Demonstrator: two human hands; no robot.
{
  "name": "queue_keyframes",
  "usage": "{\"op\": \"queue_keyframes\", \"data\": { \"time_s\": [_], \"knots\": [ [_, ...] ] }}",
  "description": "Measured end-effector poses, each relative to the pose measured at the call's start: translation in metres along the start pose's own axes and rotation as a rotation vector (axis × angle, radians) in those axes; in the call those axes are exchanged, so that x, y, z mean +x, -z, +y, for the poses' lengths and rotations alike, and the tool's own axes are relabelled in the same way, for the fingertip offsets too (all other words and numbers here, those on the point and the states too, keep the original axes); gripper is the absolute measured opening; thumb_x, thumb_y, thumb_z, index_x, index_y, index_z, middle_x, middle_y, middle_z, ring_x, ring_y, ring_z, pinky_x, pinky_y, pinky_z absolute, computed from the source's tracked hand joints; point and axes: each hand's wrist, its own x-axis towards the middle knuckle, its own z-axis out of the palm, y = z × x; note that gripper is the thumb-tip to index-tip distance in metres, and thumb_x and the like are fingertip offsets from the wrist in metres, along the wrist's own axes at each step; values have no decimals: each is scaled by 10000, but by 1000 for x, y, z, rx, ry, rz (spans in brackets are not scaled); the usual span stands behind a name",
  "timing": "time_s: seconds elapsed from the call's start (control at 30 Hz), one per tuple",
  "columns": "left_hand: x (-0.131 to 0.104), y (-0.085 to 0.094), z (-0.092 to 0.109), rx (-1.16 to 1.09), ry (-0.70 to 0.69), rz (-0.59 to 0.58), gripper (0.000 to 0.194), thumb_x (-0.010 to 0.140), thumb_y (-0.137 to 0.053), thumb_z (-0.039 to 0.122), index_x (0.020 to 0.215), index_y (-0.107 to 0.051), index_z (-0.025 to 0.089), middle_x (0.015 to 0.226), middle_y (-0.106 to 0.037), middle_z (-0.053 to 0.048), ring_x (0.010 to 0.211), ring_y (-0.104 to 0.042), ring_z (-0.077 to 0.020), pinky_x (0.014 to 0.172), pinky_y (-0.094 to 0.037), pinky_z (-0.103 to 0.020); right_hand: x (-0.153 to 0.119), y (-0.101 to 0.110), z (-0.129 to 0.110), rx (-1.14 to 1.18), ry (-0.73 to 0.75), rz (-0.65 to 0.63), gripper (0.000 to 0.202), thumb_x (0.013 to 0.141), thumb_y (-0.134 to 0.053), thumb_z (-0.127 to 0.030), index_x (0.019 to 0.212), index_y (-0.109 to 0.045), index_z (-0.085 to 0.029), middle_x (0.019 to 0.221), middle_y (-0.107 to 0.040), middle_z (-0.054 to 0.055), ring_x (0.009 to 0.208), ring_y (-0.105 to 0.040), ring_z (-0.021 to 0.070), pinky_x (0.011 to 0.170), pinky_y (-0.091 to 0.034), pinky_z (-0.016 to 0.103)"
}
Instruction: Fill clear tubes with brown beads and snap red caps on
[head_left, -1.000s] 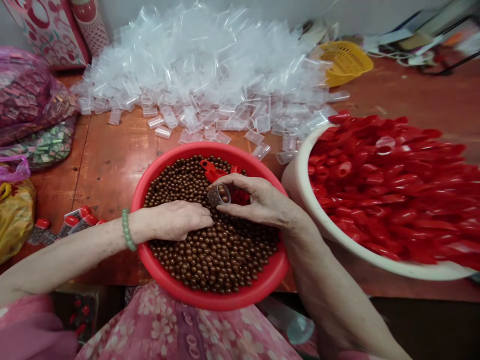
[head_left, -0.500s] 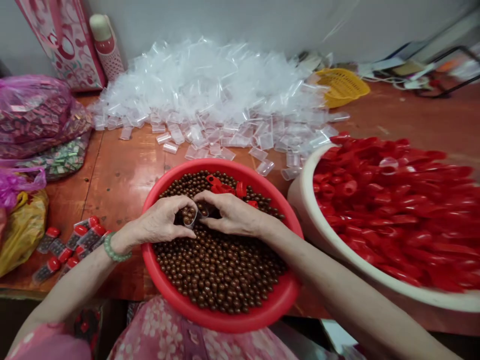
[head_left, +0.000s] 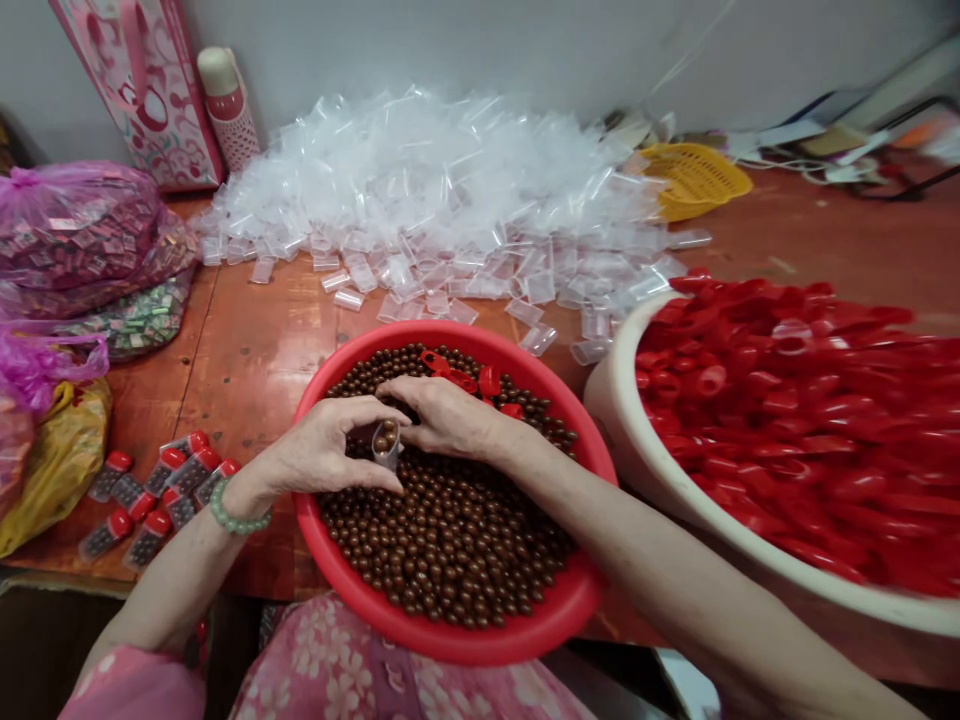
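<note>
Over the red basin (head_left: pixel 309 520) full of small brown balls (head_left: pixel 450 545), my left hand (head_left: pixel 334 445) is closed around a small clear plastic container (head_left: pixel 385 455). Brown balls show inside the container near its mouth. My right hand (head_left: pixel 446 415) meets it from the other side, fingers and thumb curled inward beside the container's mouth. What lies within those curled fingers is mostly hidden. Red caps (head_left: pixel 448 371) rest on the balls just behind my right hand.
Clear empty containers (head_left: pixel 450 190) are heaped at the back. A white tub (head_left: pixel 622 440) of red caps (head_left: pixel 787 430) stands right. Filled, red-capped containers (head_left: pixel 161 490) lie left, near plastic bags (head_left: pixel 82 235). Behind are a yellow basket (head_left: pixel 694 180) and a bottle (head_left: pixel 229 110).
The container in my left hand stands more upright, and my right hand has shifted up and over beside its mouth. The whole view has moved slightly.
</note>
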Motion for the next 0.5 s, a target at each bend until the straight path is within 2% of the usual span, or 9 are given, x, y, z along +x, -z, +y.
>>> {"op": "queue_keyframes", "data": {
  "time_s": [0.13,0.27,0.37,0.5],
  "knots": [
    [-5,-4,-1,-6,-17,19,547,692,-800,354,1177,-645,155,1071,-669,-98,1000,-609,-229,924,-460,-347,-3,-4,1,-1,-5,10,285,790,-601,-134,1075,-598,-133,1015,-684,108,929,-643,222,816,-482,324],
    [-12,-11,1,-160,34,88,531,799,-691,307,1298,-573,168,1191,-617,-111,1112,-570,-237,988,-429,-364,-4,-8,1,-10,-13,7,286,782,-609,-119,1067,-596,-134,1043,-675,119,979,-634,240,860,-474,355],
    [-17,-16,3,-289,137,96,526,852,-611,285,1357,-520,167,1176,-616,-112,1065,-577,-216,939,-451,-346,-4,-7,-1,-13,-19,-5,276,775,-622,-114,1049,-592,-132,1024,-676,118,967,-637,243,852,-479,355],
    [-22,-21,3,-466,213,89,573,876,-581,324,1412,-450,168,1059,-632,-100,876,-589,-164,781,-478,-300,-9,-2,-3,-12,-21,-21,245,807,-627,-160,1046,-575,-144,1013,-673,110,936,-645,229,830,-489,333]
  ]
}}
